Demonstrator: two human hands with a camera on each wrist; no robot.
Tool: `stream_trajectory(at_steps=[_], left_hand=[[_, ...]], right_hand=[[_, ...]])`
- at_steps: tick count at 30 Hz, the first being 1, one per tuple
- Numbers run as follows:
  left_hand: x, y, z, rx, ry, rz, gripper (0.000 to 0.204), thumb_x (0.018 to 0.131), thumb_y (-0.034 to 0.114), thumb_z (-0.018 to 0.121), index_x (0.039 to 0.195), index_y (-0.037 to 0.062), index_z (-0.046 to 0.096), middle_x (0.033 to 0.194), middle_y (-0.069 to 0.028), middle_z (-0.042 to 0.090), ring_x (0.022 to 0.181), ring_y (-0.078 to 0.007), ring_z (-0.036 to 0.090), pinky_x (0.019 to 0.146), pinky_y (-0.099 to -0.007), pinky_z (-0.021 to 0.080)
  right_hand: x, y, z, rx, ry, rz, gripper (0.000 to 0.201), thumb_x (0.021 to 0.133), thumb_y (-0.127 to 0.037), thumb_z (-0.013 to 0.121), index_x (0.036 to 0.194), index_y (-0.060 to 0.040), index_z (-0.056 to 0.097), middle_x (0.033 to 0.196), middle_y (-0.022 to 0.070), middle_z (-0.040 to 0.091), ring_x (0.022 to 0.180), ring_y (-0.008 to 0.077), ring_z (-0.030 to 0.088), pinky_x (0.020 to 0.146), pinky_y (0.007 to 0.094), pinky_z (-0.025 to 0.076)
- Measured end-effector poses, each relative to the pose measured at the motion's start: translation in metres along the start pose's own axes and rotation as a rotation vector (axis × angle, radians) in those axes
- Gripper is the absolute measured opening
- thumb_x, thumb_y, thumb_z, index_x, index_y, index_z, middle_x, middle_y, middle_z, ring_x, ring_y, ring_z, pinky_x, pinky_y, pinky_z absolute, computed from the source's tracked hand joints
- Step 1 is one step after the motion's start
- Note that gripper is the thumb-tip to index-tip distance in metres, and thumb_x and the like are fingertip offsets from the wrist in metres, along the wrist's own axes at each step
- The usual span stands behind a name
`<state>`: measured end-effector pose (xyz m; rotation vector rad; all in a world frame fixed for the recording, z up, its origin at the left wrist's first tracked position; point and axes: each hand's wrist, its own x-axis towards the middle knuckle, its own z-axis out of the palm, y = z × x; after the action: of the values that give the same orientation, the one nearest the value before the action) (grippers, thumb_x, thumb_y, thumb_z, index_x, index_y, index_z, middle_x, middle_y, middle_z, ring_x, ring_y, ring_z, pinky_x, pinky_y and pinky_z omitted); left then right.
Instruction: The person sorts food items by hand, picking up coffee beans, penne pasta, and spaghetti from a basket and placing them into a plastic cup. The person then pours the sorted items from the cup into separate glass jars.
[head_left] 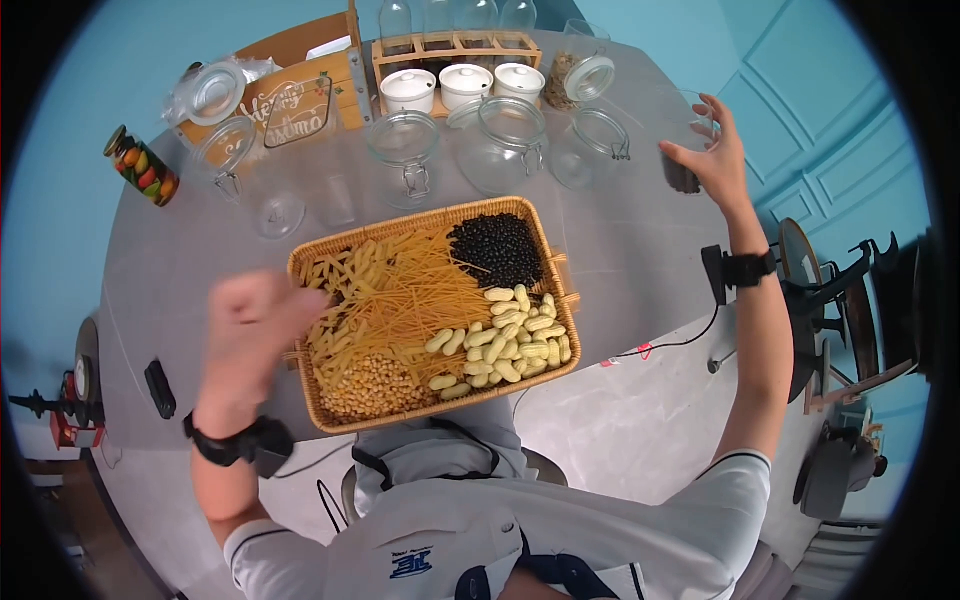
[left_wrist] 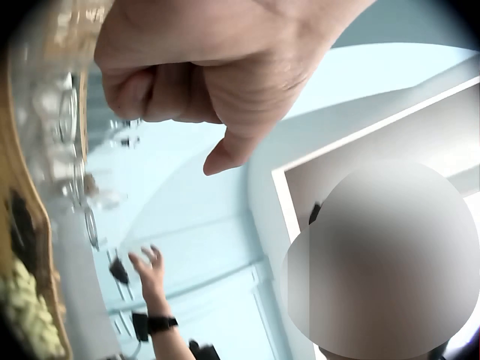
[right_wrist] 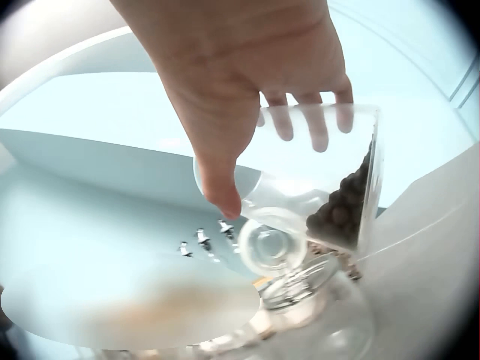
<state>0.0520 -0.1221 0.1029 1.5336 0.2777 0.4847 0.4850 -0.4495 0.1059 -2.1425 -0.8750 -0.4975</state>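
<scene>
My right hand (head_left: 722, 165) grips a clear container (right_wrist: 300, 187) at the table's right side; dark round pieces (right_wrist: 343, 210) lie in it, which the right wrist view shows tilted. Blurred in the head view, my left hand (head_left: 255, 325) is over the left edge of a wicker basket (head_left: 450, 403). In the left wrist view, that hand (left_wrist: 217, 60) has curled fingers and an extended thumb, with nothing visible in it. The basket holds pasta tubes (head_left: 350, 265), thin pasta sticks (head_left: 425, 290), black beans (head_left: 497, 250), peanuts (head_left: 512, 345) and corn kernels (head_left: 370, 388).
Several clip-lid glass jars (head_left: 403, 150) stand behind the basket. Farther back are white lidded pots (head_left: 466, 86) and a wooden rack (head_left: 455, 45) with bottles. A filled jar (head_left: 145, 170) and a wooden crate (head_left: 345, 90) are at the left; a black object (head_left: 159, 389) lies near the front-left edge.
</scene>
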Motion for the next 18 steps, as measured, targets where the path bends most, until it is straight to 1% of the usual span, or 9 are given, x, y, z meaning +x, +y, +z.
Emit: stream_trajectory(at_steps=[1, 3, 5, 6, 8, 10, 13, 16, 18], left_hand=[[-0.006, -0.013, -0.03, -0.057, 0.114, 0.036, 0.056, 0.09, 0.004, 0.07, 0.062, 0.0157, 0.024, 0.061, 0.0083, 0.031, 0.057, -0.0052, 0.027, 0.052, -0.0256, 0.023], [-0.008, -0.039, -0.079, -0.006, 0.302, 0.032, 0.055, 0.093, 0.007, 0.067, 0.06, 0.0162, 0.025, 0.058, 0.0076, 0.029, 0.054, -0.0062, 0.024, 0.052, -0.0264, 0.019], [-0.003, -0.076, -0.114, -0.061, 0.384, -0.028, 0.054, 0.094, 0.009, 0.066, 0.059, 0.0163, 0.026, 0.055, 0.0071, 0.027, 0.052, -0.0066, 0.021, 0.051, -0.0275, 0.018], [0.001, -0.093, -0.123, -0.09, 0.425, -0.059, 0.054, 0.095, 0.01, 0.066, 0.059, 0.0164, 0.026, 0.054, 0.0069, 0.026, 0.051, -0.0068, 0.02, 0.05, -0.028, 0.017], [0.006, -0.121, -0.125, -0.1, 0.456, -0.087, 0.053, 0.095, 0.01, 0.065, 0.058, 0.0167, 0.027, 0.053, 0.0069, 0.026, 0.05, -0.0064, 0.019, 0.049, -0.0284, 0.017], [0.015, -0.134, -0.128, -0.142, 0.46, -0.115, 0.052, 0.095, 0.01, 0.064, 0.058, 0.0169, 0.028, 0.052, 0.007, 0.025, 0.049, -0.0062, 0.019, 0.049, -0.0287, 0.016], [0.024, -0.144, -0.127, -0.222, 0.438, -0.156, 0.05, 0.095, 0.009, 0.063, 0.059, 0.0169, 0.029, 0.052, 0.0071, 0.025, 0.048, -0.006, 0.018, 0.048, -0.0289, 0.015], [0.033, -0.15, -0.127, -0.24, 0.437, -0.169, 0.05, 0.095, 0.007, 0.063, 0.059, 0.0167, 0.029, 0.053, 0.0071, 0.025, 0.047, -0.006, 0.017, 0.048, -0.029, 0.015], [0.035, -0.154, -0.129, -0.257, 0.437, -0.169, 0.05, 0.094, 0.007, 0.063, 0.059, 0.0165, 0.029, 0.053, 0.007, 0.025, 0.047, -0.0059, 0.017, 0.047, -0.0291, 0.016]], right_hand=[[0.005, 0.018, 0.0, -0.032, -0.009, -0.006, 0.103, 0.061, -0.03, 0.095, 0.146, -0.0052, 0.042, 0.133, 0.0175, 0.057, 0.118, 0.0337, 0.061, 0.094, 0.0423, 0.052], [0.011, 0.038, -0.001, -0.098, -0.053, -0.02, 0.102, 0.061, -0.028, 0.094, 0.146, -0.0061, 0.042, 0.135, 0.0166, 0.057, 0.12, 0.0342, 0.06, 0.095, 0.0428, 0.052], [0.017, 0.046, 0.004, -0.14, -0.097, -0.063, 0.102, 0.061, -0.025, 0.094, 0.147, -0.0067, 0.042, 0.136, 0.0155, 0.057, 0.122, 0.0345, 0.059, 0.097, 0.0429, 0.052], [0.02, 0.048, 0.008, -0.146, -0.117, -0.101, 0.101, 0.061, -0.024, 0.094, 0.147, -0.0068, 0.042, 0.137, 0.0149, 0.057, 0.123, 0.0345, 0.059, 0.099, 0.0428, 0.051], [0.026, 0.044, 0.013, -0.163, -0.163, -0.148, 0.099, 0.062, -0.02, 0.092, 0.147, -0.0074, 0.042, 0.139, 0.0144, 0.056, 0.126, 0.0337, 0.057, 0.103, 0.043, 0.049], [0.03, 0.036, 0.021, -0.184, -0.212, -0.161, 0.097, 0.063, -0.016, 0.091, 0.147, -0.0083, 0.043, 0.142, 0.0147, 0.055, 0.131, 0.0319, 0.054, 0.108, 0.0439, 0.046], [0.034, 0.028, 0.028, -0.241, -0.246, -0.204, 0.098, 0.061, -0.012, 0.09, 0.147, -0.0098, 0.043, 0.143, 0.013, 0.055, 0.132, 0.0333, 0.053, 0.109, 0.0444, 0.046], [0.036, 0.015, 0.031, -0.29, -0.288, -0.135, 0.098, 0.06, -0.008, 0.09, 0.147, -0.0114, 0.044, 0.143, 0.0113, 0.055, 0.132, 0.0324, 0.053, 0.11, 0.0438, 0.046], [0.039, 0.009, 0.03, -0.364, -0.305, -0.138, 0.098, 0.06, -0.007, 0.09, 0.146, -0.0122, 0.045, 0.142, 0.0112, 0.055, 0.131, 0.0326, 0.053, 0.11, 0.0431, 0.046]])
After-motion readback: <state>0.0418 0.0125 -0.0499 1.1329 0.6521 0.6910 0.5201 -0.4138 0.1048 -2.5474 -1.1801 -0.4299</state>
